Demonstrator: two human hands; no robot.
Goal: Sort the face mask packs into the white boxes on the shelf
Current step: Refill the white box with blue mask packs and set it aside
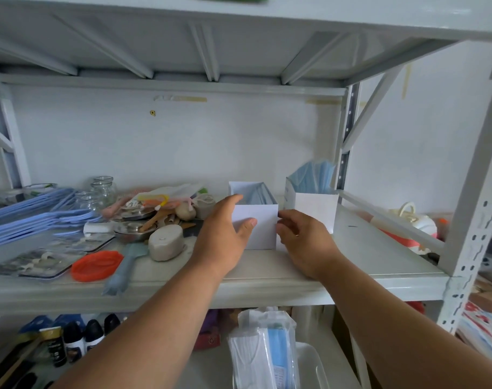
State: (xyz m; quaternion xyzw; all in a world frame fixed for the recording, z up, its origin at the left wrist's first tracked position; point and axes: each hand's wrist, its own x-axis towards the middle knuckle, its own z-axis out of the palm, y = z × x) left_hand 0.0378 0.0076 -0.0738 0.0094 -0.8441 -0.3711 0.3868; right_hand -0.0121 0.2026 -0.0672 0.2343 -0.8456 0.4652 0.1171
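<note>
Two white boxes stand on the grey shelf (267, 273). The nearer white box (263, 223) holds pale packs standing on edge. My left hand (225, 234) grips its left side, thumb across the front face and fingers over the rim. My right hand (303, 240) pinches its right front corner. The second white box (314, 209) stands just to the right and behind, with blue face masks (313, 176) sticking up out of it. More face mask packs (263, 346) in clear wrap lie in a white tray (312, 360) on the shelf below.
Left of the boxes is clutter: glass jars (103, 189), metal lids (134, 230), a grey oval container (166, 245), an orange lid (96, 265), a blue-grey utensil (127, 268) and blue hangers (34, 211). Bottles (76, 338) stand on the lower shelf. The upright post (474, 214) bounds the right.
</note>
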